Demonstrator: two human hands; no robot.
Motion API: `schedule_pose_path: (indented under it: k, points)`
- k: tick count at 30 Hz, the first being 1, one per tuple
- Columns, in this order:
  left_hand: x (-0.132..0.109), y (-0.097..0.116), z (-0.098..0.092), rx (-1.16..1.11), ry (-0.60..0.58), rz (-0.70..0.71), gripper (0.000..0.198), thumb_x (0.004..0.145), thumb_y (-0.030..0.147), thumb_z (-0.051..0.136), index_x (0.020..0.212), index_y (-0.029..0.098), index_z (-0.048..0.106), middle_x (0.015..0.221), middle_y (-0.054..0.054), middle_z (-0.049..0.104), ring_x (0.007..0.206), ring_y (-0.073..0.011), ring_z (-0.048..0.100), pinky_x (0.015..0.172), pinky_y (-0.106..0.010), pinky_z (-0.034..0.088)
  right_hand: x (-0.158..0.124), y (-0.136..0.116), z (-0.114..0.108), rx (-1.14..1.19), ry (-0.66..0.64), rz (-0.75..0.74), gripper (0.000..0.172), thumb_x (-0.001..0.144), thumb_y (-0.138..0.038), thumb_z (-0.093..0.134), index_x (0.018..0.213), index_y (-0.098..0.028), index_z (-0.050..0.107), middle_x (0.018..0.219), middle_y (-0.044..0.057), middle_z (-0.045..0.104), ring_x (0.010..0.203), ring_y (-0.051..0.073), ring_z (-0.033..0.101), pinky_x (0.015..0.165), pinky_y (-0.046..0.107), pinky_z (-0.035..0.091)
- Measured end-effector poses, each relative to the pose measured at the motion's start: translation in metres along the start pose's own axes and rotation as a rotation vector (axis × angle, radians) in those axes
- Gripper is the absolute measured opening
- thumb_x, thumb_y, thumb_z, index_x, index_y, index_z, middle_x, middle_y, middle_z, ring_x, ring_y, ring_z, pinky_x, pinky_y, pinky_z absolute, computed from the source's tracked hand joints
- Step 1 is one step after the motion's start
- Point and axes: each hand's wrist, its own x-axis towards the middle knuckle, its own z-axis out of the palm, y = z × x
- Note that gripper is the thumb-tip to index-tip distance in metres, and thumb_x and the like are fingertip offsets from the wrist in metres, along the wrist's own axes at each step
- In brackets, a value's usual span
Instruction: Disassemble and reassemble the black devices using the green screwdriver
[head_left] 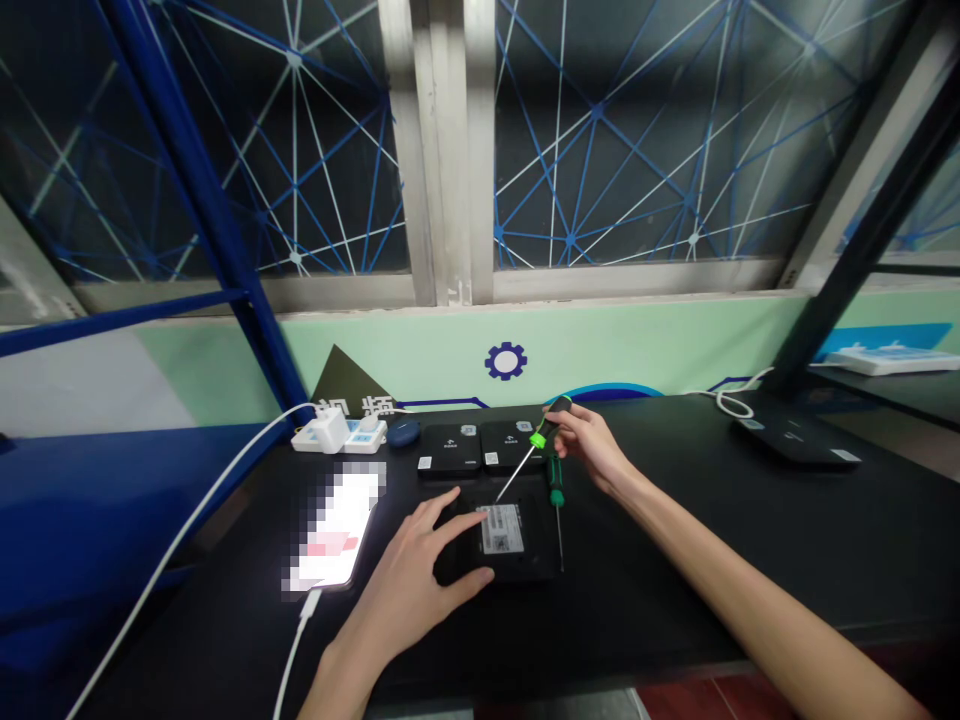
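Two flat, square black boxes (450, 452) lie behind a third black box (538, 548) bearing a white printed label (502, 530); a slim screwdriver with dark-green handle (556, 484) lies along its right edge. The right hand (589, 445) pinches a black-and-lime screwdriver (539, 440), shaft slanting toward the label; tip contact cannot be determined. The left hand (409, 570), fingers spread, reaches over the labelled box's left side.

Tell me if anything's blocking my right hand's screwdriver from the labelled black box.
Nothing visible does: the bright green screwdriver in your right hand slants down to the black box unobstructed. The dark green screwdriver lies along the box's right side and your left hand is at its left, both off that line.
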Motion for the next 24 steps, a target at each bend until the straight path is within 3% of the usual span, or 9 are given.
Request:
schedule_pose_path:
  k: [7,12,16,20,24]
  points:
    - [0.001,0.001,-0.001,-0.024,0.03,0.04,0.05,0.09,0.054,0.061,0.138,0.043,0.051,0.156,0.003,0.035,0.141,-0.0322,0.036,0.11,-0.052,0.04,0.002,-0.003,-0.003,0.042,0.013,-0.006,0.024,0.07,-0.028,0.074,0.089,-0.015,0.066,0.063,0.0,0.063,0.045,0.009,0.051,0.041,0.019,0.042]
    - [0.001,0.0,0.0,-0.053,0.038,0.067,0.05,0.09,0.051,0.063,0.137,0.041,0.052,0.154,0.002,0.039,0.141,-0.0297,0.036,0.114,-0.05,0.035,0.004,-0.008,-0.009,0.126,-0.002,-0.013,0.023,0.069,-0.023,0.064,0.092,-0.016,0.062,0.075,0.005,0.069,0.047,0.01,0.053,0.042,0.021,0.044]
    - [0.001,-0.001,0.002,-0.05,0.045,0.054,0.051,0.09,0.053,0.062,0.138,0.041,0.051,0.153,0.002,0.04,0.141,-0.0307,0.035,0.114,-0.051,0.035,0.002,-0.012,-0.014,0.174,-0.017,-0.067,0.021,0.068,-0.024,0.059,0.087,-0.018,0.06,0.073,0.003,0.068,0.049,0.011,0.054,0.041,0.021,0.042]
    - [0.001,-0.001,0.002,-0.04,0.035,0.042,0.051,0.09,0.054,0.06,0.138,0.042,0.05,0.154,0.003,0.04,0.141,-0.031,0.035,0.114,-0.054,0.034,0.0,-0.015,-0.014,0.214,-0.019,-0.112,0.017,0.073,-0.031,0.057,0.084,-0.019,0.058,0.068,0.003,0.066,0.05,0.013,0.056,0.039,0.021,0.041]
    - [0.001,0.0,0.001,-0.034,0.028,0.027,0.051,0.09,0.057,0.059,0.138,0.044,0.05,0.154,0.004,0.04,0.141,-0.0324,0.035,0.114,-0.056,0.032,0.0,-0.015,-0.011,0.165,0.006,-0.165,0.028,0.081,-0.046,0.061,0.082,-0.018,0.058,0.066,0.003,0.065,0.047,0.012,0.054,0.037,0.02,0.039]
